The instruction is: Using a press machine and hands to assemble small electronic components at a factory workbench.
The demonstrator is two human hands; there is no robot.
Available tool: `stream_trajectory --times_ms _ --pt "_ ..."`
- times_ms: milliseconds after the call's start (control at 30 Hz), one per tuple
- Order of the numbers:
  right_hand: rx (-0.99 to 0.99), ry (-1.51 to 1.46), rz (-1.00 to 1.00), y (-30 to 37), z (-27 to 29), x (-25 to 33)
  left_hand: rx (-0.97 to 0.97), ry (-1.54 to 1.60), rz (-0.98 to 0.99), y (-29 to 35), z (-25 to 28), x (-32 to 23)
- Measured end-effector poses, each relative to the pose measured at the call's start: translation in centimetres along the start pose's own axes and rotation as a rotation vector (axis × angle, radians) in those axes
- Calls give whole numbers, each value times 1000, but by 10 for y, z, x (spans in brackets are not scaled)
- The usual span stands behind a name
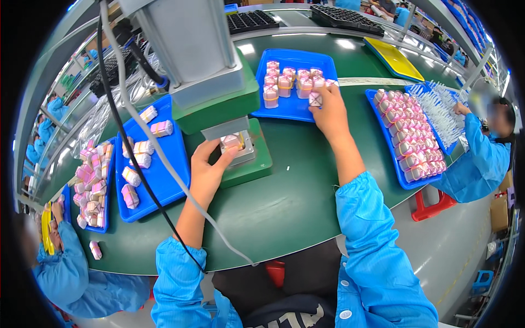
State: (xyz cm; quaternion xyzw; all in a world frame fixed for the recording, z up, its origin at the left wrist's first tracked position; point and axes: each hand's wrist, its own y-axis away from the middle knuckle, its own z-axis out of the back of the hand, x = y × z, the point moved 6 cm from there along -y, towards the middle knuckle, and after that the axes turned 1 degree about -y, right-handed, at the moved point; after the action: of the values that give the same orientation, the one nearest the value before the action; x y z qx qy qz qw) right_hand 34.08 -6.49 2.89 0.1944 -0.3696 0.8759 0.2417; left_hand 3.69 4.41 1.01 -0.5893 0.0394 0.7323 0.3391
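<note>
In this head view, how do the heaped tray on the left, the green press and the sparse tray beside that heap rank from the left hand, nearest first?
1. Press: nearest; the left hand reaches into its opening.
2. Sparse tray: just left of the hand and press.
3. Heaped tray: farthest, beyond the sparse tray, further left.
</note>
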Motion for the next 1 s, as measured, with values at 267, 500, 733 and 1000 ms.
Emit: stream_trajectory --times_ms 267,500,733,1000 --pt "-54 -140 -20 -3 5 7 46 68 10 2 -5 -12" --pt "-95 -301 1 -3 7 23 38 60 -8 1 -5 -13" --pt "129 -664 -143 1 -8 34 41 -11 9 2 -3 -13" --pt "203 -767 -133 6 -12 48 51 76 -28 1 -5 -20"
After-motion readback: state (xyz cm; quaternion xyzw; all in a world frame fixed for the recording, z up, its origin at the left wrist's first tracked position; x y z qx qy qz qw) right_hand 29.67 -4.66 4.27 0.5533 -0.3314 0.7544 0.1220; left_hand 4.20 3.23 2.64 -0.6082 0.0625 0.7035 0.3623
